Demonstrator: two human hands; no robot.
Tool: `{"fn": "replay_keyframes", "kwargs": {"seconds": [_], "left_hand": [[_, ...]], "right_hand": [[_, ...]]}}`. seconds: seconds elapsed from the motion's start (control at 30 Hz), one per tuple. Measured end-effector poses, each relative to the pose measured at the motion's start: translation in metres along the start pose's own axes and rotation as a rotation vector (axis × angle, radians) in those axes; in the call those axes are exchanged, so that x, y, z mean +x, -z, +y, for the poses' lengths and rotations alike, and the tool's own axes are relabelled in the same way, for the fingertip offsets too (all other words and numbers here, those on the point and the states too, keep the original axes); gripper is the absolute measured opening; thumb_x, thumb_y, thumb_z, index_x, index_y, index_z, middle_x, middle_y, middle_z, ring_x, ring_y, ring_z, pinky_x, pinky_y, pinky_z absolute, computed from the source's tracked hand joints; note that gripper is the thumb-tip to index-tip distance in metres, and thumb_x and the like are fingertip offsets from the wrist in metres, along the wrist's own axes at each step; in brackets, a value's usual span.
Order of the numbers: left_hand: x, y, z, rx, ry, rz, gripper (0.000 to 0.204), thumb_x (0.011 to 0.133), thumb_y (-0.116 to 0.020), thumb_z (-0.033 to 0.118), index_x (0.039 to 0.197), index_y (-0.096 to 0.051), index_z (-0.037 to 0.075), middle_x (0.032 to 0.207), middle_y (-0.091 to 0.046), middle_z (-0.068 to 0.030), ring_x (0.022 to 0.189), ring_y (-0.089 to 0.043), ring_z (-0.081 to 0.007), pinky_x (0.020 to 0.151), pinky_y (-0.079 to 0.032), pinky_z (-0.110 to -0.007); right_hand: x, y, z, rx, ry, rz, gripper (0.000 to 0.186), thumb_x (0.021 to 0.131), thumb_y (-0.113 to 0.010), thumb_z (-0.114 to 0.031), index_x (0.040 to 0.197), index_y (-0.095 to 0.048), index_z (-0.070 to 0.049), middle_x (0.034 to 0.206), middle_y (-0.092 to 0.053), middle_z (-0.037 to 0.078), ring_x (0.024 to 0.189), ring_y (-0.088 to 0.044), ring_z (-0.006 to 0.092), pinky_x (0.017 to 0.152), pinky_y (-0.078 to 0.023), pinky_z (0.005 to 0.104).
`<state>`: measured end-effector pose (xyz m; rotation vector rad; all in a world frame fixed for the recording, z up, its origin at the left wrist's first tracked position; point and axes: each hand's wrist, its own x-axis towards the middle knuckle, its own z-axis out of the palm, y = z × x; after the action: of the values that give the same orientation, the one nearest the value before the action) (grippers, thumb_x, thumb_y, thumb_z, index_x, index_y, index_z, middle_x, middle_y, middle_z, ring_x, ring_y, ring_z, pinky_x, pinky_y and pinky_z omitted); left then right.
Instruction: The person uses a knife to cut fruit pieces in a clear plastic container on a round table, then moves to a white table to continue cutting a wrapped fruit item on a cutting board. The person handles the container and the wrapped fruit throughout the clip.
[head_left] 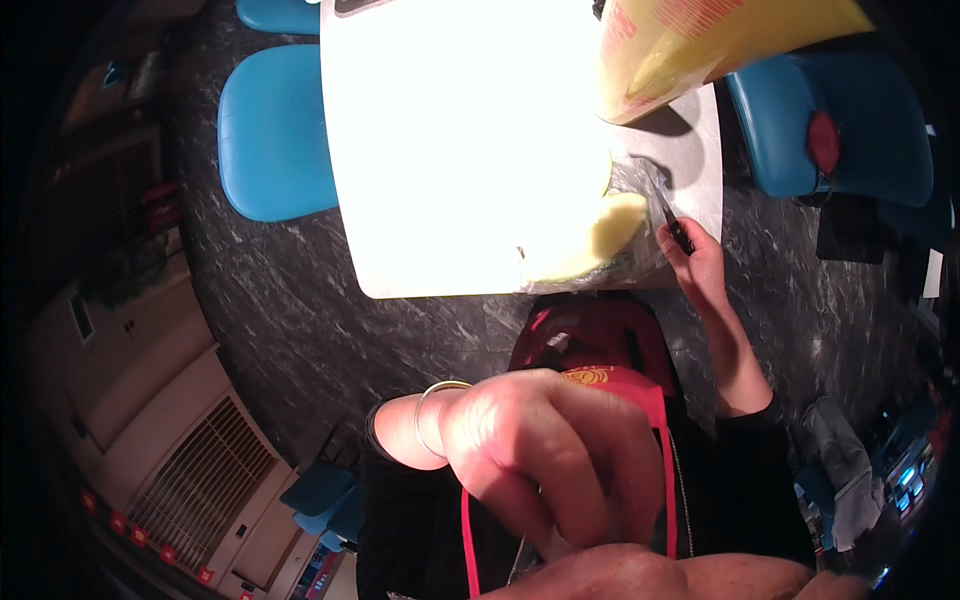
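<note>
My right hand (703,265) is closed around the dark handle of a knife (677,232) at the table's right front. Its narrow blade points away, over crumpled clear plastic (645,180). Left of the knife lies a pale yellow, rounded thing (618,225) on the plastic, largely washed out by glare, so its kind is unclear. My left hand (560,450), with a bangle at the wrist, is raised close in front of me, well off the table. Its fingers curl down and together; the tips are hidden, so anything in them cannot be made out.
Bright glare covers most of the white table (450,150). A large yellow bag with red print (700,50) stands at its far right. Blue chairs (275,130) flank the table, and a red object (823,143) rests on the right-hand chair. I wear a red apron (640,395).
</note>
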<state>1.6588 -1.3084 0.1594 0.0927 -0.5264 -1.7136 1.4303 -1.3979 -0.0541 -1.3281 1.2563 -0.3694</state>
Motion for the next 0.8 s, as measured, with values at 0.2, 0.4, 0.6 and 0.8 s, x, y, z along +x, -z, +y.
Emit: {"fn": "replay_keyframes", "kwargs": {"seconds": [0.2,0.4,0.6,0.8], "left_hand": [[0.006,0.023,-0.009,0.059,-0.056,-0.080,0.026,0.082,-0.079,0.016,0.095,-0.064,-0.003,0.101,-0.065,-0.0227,0.089,-0.066,-0.0290,0.075,-0.054,-0.036],[-0.034,0.066,-0.030,0.608,0.350,0.625,0.039,0.086,-0.070,0.005,0.122,-0.057,-0.003,0.129,-0.057,-0.0193,0.119,-0.058,-0.0309,0.100,-0.047,-0.039],[-0.103,0.124,-0.077,1.634,0.335,0.724,0.049,0.089,-0.068,0.006,0.135,-0.053,0.005,0.141,-0.051,-0.0187,0.129,-0.051,-0.0319,0.109,-0.039,-0.040],[-0.139,0.149,-0.101,1.225,0.208,1.059,0.046,0.095,-0.062,0.008,0.137,-0.048,0.000,0.135,-0.053,-0.0135,0.125,-0.051,-0.0227,0.106,-0.041,-0.034]], "right_hand": [[-0.001,-0.010,-0.001,0.123,-0.042,-0.037,0.015,0.095,-0.066,-0.018,0.098,-0.065,-0.004,0.075,-0.055,-0.006,0.070,-0.047,0.0036,0.061,-0.039,0.0214],[0.012,-0.018,0.002,-0.107,0.066,0.001,0.014,0.093,-0.067,-0.018,0.097,-0.067,-0.004,0.082,-0.063,0.003,0.074,-0.059,0.0146,0.066,-0.047,0.0289],[0.030,-0.020,0.006,-0.402,0.401,0.245,0.016,0.087,-0.070,-0.014,0.101,-0.066,-0.007,0.094,-0.067,0.012,0.086,-0.066,0.0320,0.074,-0.053,0.0364],[0.039,-0.021,0.005,-0.395,0.502,0.185,0.021,0.088,-0.070,-0.013,0.106,-0.066,-0.003,0.096,-0.065,0.012,0.083,-0.065,0.0256,0.076,-0.052,0.0311]]}}
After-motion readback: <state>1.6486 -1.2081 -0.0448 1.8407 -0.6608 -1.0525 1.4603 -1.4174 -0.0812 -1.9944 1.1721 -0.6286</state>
